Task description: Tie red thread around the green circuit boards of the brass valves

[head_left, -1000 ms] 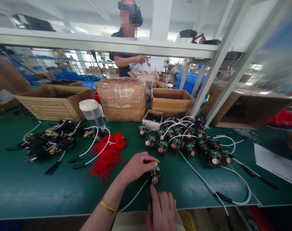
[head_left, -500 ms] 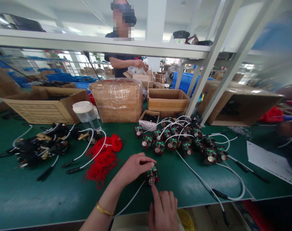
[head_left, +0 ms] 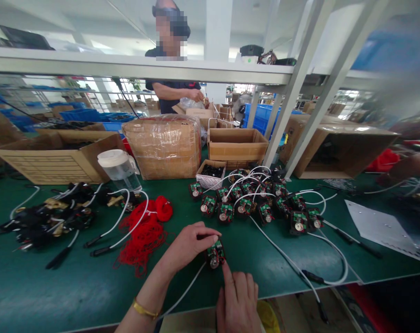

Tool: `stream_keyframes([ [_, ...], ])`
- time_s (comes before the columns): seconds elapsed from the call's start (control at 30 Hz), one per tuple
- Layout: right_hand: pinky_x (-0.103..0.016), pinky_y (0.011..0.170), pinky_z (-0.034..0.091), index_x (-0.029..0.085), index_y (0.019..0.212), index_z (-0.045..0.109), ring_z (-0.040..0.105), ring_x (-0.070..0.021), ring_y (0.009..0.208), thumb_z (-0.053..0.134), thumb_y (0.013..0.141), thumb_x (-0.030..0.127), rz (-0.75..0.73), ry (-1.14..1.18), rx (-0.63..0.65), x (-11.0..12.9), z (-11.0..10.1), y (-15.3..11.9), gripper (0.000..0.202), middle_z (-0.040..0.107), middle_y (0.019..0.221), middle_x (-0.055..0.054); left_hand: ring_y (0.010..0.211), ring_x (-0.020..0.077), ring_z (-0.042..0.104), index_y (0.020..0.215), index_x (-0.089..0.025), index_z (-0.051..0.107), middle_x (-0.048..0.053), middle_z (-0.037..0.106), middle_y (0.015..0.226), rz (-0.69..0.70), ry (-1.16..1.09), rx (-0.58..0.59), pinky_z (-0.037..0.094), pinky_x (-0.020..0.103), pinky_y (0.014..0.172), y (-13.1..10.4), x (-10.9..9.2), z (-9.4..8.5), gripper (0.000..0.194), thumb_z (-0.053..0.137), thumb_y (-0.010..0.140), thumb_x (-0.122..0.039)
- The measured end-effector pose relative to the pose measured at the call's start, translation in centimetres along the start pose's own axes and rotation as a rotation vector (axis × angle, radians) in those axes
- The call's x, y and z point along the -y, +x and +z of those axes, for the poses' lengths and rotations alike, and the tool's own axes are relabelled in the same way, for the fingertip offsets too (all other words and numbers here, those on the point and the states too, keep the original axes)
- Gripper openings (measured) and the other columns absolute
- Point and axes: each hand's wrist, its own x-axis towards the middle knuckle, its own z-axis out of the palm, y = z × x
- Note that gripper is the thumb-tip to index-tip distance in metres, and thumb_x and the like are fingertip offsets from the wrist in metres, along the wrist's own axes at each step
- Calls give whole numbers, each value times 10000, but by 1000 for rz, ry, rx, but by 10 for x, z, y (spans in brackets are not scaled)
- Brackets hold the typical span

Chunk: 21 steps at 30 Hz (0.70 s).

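A small black unit with a green circuit board (head_left: pixel 215 254) sits on the green table in front of me, a white cable running from it toward the table edge. My left hand (head_left: pixel 192 240) pinches the unit's far end between thumb and fingers. At its near right corner, beside some red wires, the outstretched index finger of my right hand (head_left: pixel 239 293) touches it; the other fingers are curled and hold nothing. Similar circuit-board units (head_left: pixel 244 206) with white cables stand grouped beyond my hands. Left of my left hand lies a heap of red wire (head_left: pixel 142 245).
Black parts with cables (head_left: pixel 53 215) are piled at left. Behind them stand a lidded plastic jug (head_left: pixel 121 173), a taped carton (head_left: pixel 163 150) and open cartons. A white sheet (head_left: pixel 383 229) lies at right, near another person's hand (head_left: pixel 407 169). A person stands behind the shelf.
My right index fingertip has shifted from the unit's round metal part to its right corner. My left hand keeps its grip. Another person's arm has reached in at right.
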Motion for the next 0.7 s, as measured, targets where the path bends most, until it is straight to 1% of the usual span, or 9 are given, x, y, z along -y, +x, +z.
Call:
stream_keyframes([
  [0.13, -452, 767, 450, 202, 1457, 434, 544, -290, 880, 409, 951, 96, 68, 165, -5, -10, -7, 3, 518, 583, 1006, -114, 898, 202, 641, 1067, -276, 795, 8, 658, 905, 5, -14, -12, 455, 310, 851, -2, -1, 0, 363, 582, 901, -518],
  [0.23, -409, 796, 491, 222, 1422, 471, 568, -258, 923, 441, 961, 114, 126, 323, 5, -25, -18, 16, 475, 582, 1039, -96, 976, 218, 652, 1092, -283, 784, 23, 693, 973, 18, -57, -9, 460, 341, 934, -5, 0, 0, 376, 559, 923, -532],
  [0.33, -351, 785, 512, 218, 1295, 572, 588, -223, 917, 465, 967, 156, 195, 492, 47, -38, -28, 42, 350, 587, 1015, -73, 1062, 228, 653, 1167, -277, 749, 41, 726, 1090, -27, -200, -55, 471, 367, 987, -9, 2, 1, 448, 464, 969, -560],
  [0.37, -339, 778, 512, 214, 1235, 606, 594, -213, 901, 468, 969, 173, 227, 546, 76, -41, -30, 53, 302, 593, 994, -64, 1065, 230, 659, 1189, -265, 736, 46, 735, 1099, -63, -263, -86, 485, 372, 984, -12, 3, 2, 481, 434, 977, -572],
  [0.43, -321, 761, 506, 207, 1130, 655, 602, -197, 862, 488, 965, 208, 285, 644, 153, -44, -33, 76, 235, 606, 947, -47, 1029, 238, 679, 1200, -229, 725, 58, 754, 1053, -143, -359, -158, 515, 384, 962, -17, 6, 4, 532, 418, 969, -597],
  [0.5, -305, 739, 498, 201, 1063, 682, 601, -183, 822, 528, 942, 234, 310, 718, 229, -45, -35, 98, 199, 618, 914, -33, 997, 246, 696, 1168, -200, 732, 65, 767, 1012, -195, -399, -221, 529, 398, 961, -24, 9, 8, 538, 455, 943, -602],
  [0.57, -289, 709, 485, 200, 1018, 703, 583, -168, 782, 572, 905, 241, 302, 757, 280, -43, -34, 116, 178, 615, 898, -21, 1005, 255, 702, 1131, -191, 741, 72, 775, 1048, -209, -390, -245, 532, 402, 968, -29, 10, 13, 488, 541, 897, -570],
  [0.63, -271, 666, 461, 204, 973, 720, 550, -151, 734, 618, 859, 227, 281, 767, 328, -40, -31, 129, 154, 599, 885, -9, 1016, 261, 703, 1091, -202, 752, 69, 775, 1086, -208, -344, -269, 537, 395, 957, -33, 8, 17, 423, 620, 840, -516],
  [0.7, -258, 631, 430, 207, 922, 726, 518, -135, 696, 661, 820, 210, 269, 761, 372, -37, -27, 136, 120, 583, 871, 3, 1001, 261, 703, 1044, -219, 767, 59, 771, 1063, -203, -276, -311, 541, 383, 930, -35, 4, 21, 370, 656, 801, -474],
])
